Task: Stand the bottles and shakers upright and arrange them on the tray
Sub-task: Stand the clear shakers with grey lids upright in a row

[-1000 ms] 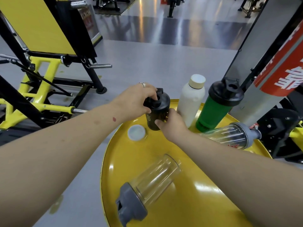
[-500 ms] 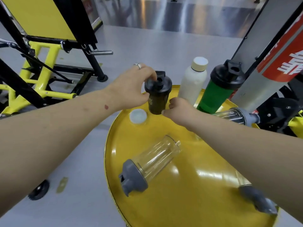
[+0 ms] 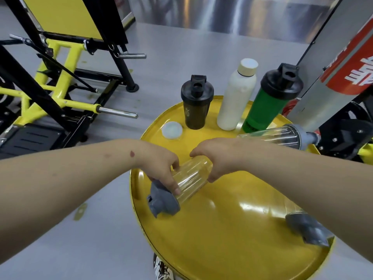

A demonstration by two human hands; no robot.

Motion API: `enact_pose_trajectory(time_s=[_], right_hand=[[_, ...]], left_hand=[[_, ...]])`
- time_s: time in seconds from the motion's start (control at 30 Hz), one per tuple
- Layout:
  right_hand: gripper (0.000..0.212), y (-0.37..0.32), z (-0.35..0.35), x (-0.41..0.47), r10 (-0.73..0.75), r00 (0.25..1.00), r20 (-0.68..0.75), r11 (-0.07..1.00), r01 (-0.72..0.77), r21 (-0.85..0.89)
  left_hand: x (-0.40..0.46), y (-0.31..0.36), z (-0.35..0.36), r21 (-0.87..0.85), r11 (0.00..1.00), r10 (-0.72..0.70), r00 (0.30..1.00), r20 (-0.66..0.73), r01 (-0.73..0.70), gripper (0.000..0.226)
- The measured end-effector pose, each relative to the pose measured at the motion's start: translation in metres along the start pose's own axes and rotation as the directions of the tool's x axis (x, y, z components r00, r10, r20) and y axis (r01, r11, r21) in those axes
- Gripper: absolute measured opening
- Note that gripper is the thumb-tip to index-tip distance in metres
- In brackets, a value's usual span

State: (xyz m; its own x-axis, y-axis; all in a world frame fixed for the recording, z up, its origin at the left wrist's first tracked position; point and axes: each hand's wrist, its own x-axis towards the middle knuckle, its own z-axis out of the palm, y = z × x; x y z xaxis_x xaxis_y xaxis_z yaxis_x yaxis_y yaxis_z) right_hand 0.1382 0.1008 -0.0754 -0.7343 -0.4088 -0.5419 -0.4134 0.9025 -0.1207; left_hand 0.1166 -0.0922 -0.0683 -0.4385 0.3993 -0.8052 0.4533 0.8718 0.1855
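Gym floor, yellow tray (image 3: 232, 229): left hand (image 3: 161, 168) and right hand (image 3: 218, 158) fingers grip lying clear shaker (image 3: 191, 178); should pivot it upright on its base.

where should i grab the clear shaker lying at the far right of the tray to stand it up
Grip the clear shaker around its transparent barrel, coming from above. It lies on its side with the grey lid pointing right, over the yellow tray rim, so the round body is the exposed part.
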Motion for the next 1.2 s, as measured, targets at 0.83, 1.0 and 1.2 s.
enact_pose_trajectory(time_s=[0.83,1.0,1.2], right_hand=[[0.084,0.015,0.025,0.009,0.221,0.968,-0.116,0.856,-0.136,0.500],[0.082,0.015,-0.005,-0.006,0.153,0.956,-0.251,0.700,0.074,0.710],[0.093,0.011,-0.030,-0.026,0.077,0.950,-0.301,0.558,0.210,0.803]], left_hand=[[-0.053,-0.006,-0.095,-0.487,0.822,0.164,0.941,-0.295,-0.296,0.063],[-0.050,0.003,-0.095,-0.368,0.895,0.088,0.907,-0.412,-0.254,0.060],[-0.056,0.006,-0.096,-0.419,0.862,0.100,0.907,-0.410,-0.285,0.069]])
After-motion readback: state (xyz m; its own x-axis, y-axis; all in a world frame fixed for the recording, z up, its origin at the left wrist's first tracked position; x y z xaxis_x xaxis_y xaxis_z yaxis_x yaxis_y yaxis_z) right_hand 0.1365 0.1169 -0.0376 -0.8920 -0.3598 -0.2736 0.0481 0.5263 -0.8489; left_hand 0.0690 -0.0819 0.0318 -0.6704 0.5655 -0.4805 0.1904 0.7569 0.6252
